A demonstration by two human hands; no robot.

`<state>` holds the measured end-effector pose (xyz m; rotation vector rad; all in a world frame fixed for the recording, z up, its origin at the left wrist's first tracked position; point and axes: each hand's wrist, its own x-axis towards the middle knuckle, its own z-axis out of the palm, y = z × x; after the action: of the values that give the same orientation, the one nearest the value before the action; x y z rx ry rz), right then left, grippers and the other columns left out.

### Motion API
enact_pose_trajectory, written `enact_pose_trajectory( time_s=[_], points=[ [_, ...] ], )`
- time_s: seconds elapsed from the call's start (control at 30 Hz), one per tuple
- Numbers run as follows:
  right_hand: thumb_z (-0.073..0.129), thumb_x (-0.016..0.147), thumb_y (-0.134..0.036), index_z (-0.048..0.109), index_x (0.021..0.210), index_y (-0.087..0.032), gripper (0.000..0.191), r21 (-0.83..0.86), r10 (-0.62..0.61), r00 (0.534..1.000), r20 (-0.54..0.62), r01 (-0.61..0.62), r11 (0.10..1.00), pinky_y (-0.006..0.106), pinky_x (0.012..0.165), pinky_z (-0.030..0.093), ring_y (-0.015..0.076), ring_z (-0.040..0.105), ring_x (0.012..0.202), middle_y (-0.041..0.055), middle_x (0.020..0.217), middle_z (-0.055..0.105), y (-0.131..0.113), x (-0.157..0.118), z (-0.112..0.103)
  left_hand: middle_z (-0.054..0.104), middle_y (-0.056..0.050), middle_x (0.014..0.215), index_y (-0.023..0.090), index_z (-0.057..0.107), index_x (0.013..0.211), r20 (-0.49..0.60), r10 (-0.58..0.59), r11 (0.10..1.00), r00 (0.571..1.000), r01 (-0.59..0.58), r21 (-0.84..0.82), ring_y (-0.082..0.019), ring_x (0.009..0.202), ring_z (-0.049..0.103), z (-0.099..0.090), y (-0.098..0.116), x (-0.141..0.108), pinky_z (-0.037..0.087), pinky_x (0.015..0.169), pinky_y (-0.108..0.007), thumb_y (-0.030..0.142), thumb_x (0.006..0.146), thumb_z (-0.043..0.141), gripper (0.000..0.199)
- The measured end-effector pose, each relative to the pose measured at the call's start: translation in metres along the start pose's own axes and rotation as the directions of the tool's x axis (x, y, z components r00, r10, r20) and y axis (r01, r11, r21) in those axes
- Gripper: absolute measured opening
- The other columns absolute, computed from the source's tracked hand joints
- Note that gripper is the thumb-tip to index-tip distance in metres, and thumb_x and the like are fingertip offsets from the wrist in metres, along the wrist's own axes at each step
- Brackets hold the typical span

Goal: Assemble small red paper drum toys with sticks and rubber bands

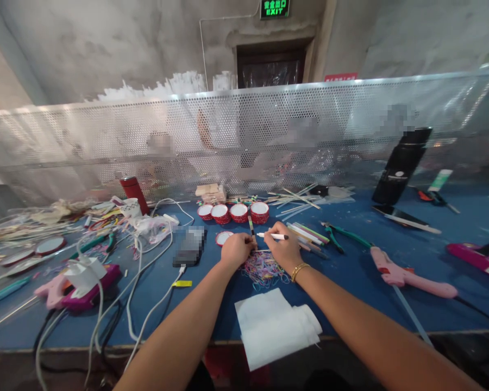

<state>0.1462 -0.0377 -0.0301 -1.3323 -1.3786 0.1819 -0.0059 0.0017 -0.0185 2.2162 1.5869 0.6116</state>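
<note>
My left hand [235,252] is closed, its fingertips pinching the lower end of a narrow banded stick [251,225] that points away from me. In my right hand [286,248] is a white marker pen [272,236] with a black end, its tip turned toward the stick. Whether tip and stick touch, I cannot tell. A pile of colourful small rubber bands [265,270] lies under and between both hands. Just behind are several red-rimmed round pieces with white tops [239,211], standing in a row; a single one [224,238] lies beside my left hand.
White cloth [275,326] lies at the front edge. To the right are coloured pens [309,233], green-handled pliers [342,234], a pink glue gun [407,276] and a black bottle [401,165]. Leftward are a phone [190,247], cables and a power strip [92,290]. A perforated metal screen [228,136] stands behind.
</note>
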Motion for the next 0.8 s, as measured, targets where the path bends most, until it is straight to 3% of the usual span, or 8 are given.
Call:
enact_pose_trajectory(
  time_s=[0.37,0.8],
  points=[
    [0.054,0.077,-0.028,0.051,0.063,-0.023,0.015,0.085,-0.045,0.999,0.020,0.043,0.995,0.029,0.060,0.036,0.0181,0.053,0.061,-0.0012,0.059,0.058,0.0001,-0.0011,0.0027,0.068,0.001,0.064,0.021,0.073,0.074,0.000,0.033,0.999,0.999,-0.033,-0.024,-0.012,0.059,0.057,0.0016,-0.0052,0.0020,0.031,0.052,-0.023,0.034,0.083,0.061,0.020],
    [0.055,0.076,-0.029,0.050,0.064,-0.023,0.015,0.061,-0.040,0.999,0.027,0.038,0.997,0.029,0.061,0.037,0.0178,0.055,0.062,-0.0016,0.061,0.058,0.0007,0.0005,0.0029,0.070,0.000,0.068,0.021,0.074,0.078,-0.005,0.021,1.000,1.000,-0.021,-0.018,-0.012,0.060,0.057,0.0018,-0.0037,0.0023,0.031,0.053,-0.023,0.034,0.082,0.063,0.018]
  ],
)
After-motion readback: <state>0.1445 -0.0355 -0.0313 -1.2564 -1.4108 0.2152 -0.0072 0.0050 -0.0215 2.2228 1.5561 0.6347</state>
